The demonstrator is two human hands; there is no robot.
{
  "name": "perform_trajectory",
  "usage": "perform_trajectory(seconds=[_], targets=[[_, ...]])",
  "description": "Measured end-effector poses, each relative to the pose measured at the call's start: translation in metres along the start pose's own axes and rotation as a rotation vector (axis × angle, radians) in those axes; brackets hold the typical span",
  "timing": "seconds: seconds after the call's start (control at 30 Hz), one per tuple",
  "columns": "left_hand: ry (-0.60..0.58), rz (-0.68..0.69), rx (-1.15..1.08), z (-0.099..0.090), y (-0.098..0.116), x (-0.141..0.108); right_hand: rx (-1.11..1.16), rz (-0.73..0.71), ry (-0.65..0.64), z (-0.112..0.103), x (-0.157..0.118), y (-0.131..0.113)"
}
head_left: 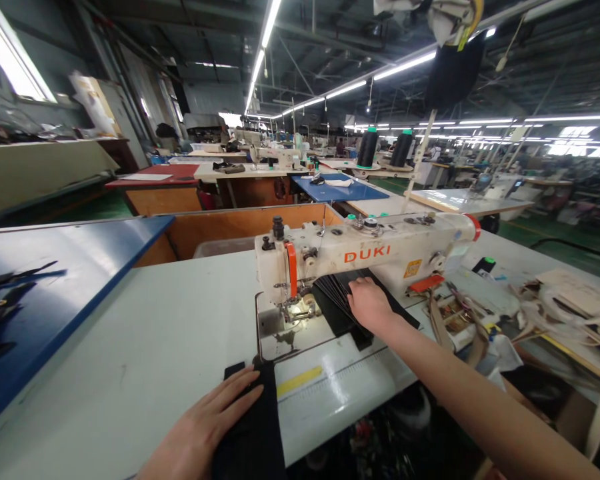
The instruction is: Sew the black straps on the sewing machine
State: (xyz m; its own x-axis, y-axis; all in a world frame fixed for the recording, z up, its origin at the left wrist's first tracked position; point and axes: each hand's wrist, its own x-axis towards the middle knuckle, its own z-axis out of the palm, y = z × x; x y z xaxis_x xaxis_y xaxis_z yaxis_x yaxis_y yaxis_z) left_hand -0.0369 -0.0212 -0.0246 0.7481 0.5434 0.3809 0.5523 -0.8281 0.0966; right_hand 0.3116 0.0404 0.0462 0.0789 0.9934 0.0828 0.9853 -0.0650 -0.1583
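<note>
My left hand [230, 407] lies flat with its fingers stretched out on a black fabric piece [260, 433] at the table's front edge. Under the arm of the white sewing machine [325, 250], a fanned stack of black fabric strips [335, 300] rests on the bed. My right hand [373, 303] reaches across to that stack, its fingers curled down onto the strips; the fingertips are partly hidden. The needle and presser foot [297, 310] are lit by a small lamp, left of the stack. No fabric shows beneath the foot.
A yellow tape strip [299, 380] and a ruler scale lie along the table front. To the right are a tray of small parts [455, 317] and beige straps [545, 313]. A blue-topped table [90, 267] stands left, with black pieces on it. Thread cones [367, 148] stand behind.
</note>
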Motion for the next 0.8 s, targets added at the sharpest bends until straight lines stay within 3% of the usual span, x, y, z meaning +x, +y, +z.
perform_trajectory(seconds=[0.2,0.3,0.4,0.47,0.57,0.67,0.8], targets=[[0.014,0.045,-0.008,-0.001,0.003,-0.004,-0.035,0.050,0.026,-0.004,0.010,-0.001],[0.040,0.065,-0.023,-0.002,-0.001,-0.001,0.011,0.090,0.062,-0.018,0.014,0.005],[0.038,0.072,-0.051,-0.008,-0.001,0.004,0.099,0.097,0.092,-0.033,-0.001,0.015],[0.044,0.071,-0.069,-0.013,0.002,0.007,0.179,0.085,0.087,-0.040,-0.027,0.023],[0.015,0.068,-0.083,-0.019,0.008,0.010,0.322,0.069,0.009,-0.037,-0.087,0.036],[-0.028,0.057,-0.069,-0.021,0.013,0.011,0.818,0.166,-0.190,-0.021,-0.150,0.043],[-0.031,0.069,-0.055,-0.022,0.016,0.011,1.084,0.278,-0.408,0.014,-0.197,0.023]])
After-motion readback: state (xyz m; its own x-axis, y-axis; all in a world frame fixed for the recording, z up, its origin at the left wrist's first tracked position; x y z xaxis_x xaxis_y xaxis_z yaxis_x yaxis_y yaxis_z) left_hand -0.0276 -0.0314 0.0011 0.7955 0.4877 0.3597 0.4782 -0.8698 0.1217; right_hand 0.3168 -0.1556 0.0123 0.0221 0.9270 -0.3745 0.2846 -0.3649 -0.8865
